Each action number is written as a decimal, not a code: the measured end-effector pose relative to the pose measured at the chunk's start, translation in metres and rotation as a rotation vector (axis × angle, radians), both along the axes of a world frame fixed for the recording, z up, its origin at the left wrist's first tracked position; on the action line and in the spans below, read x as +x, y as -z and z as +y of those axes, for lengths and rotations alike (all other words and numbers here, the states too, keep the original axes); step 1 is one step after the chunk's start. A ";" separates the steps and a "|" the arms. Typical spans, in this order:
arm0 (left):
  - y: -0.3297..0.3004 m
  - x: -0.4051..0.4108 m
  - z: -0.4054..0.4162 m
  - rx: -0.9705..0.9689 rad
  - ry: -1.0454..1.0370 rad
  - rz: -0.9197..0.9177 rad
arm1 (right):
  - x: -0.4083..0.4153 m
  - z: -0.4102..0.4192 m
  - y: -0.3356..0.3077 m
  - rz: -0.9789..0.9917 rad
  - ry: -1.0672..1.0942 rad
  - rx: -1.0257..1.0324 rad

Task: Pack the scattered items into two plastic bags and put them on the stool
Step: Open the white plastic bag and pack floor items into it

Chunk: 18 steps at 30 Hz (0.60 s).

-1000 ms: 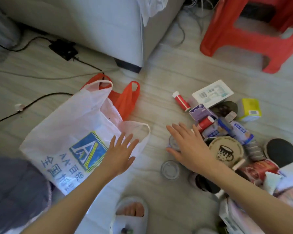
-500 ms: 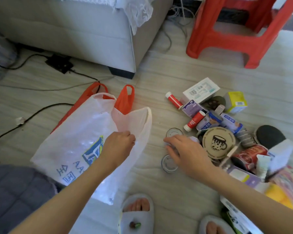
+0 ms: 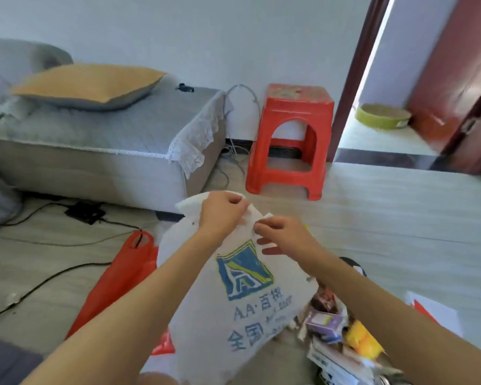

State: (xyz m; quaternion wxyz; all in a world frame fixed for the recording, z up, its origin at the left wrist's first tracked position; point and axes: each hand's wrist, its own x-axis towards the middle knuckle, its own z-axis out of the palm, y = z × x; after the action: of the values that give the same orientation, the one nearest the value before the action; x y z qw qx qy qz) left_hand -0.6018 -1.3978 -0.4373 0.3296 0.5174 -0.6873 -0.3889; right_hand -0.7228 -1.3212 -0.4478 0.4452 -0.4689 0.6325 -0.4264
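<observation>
White plastic bag (image 3: pixel 233 295) is now lifted off the floor. Left hand (image 3: pixel 222 209) and right hand (image 3: pixel 285 236) both pinch its top edge; before, the right hand reached into the pile.

Thin white plastic bag (image 3: pixel 242 295) is looking matt and crinkly, red stool (image 3: pixel 290 140) showing smooth moulded plastic, floor (image 3: pixel 400 218) showing pale wood grain.

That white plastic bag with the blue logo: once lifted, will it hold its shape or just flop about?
The thin white plastic bag with the blue logo probably flops: it hangs crumpled from both hands, which pinch its top. It looks light and seemingly empty. Its smooth film may be slippery.
</observation>
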 end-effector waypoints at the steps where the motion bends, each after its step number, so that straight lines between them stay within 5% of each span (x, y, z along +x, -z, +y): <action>1: -0.008 -0.005 0.006 0.033 0.023 0.058 | -0.003 0.005 -0.007 -0.026 0.022 -0.024; 5: -0.018 -0.024 0.036 0.160 0.161 0.272 | -0.015 0.020 -0.021 -0.198 0.134 -0.144; 9: -0.018 -0.028 0.052 0.044 0.290 0.182 | -0.027 0.028 -0.015 -0.090 0.246 -0.162; 14: -0.013 -0.018 0.062 -0.549 0.129 -0.251 | -0.037 0.028 -0.009 0.149 0.340 -0.173; 18: -0.003 -0.008 0.044 -0.912 0.175 -0.296 | -0.044 0.031 -0.009 0.192 0.313 -0.195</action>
State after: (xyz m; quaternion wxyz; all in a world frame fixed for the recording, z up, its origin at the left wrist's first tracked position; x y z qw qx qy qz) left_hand -0.6095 -1.3540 -0.4339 0.3874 0.3103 -0.8681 0.0032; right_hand -0.7669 -1.2902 -0.4391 0.2637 -0.4444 0.6930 -0.5027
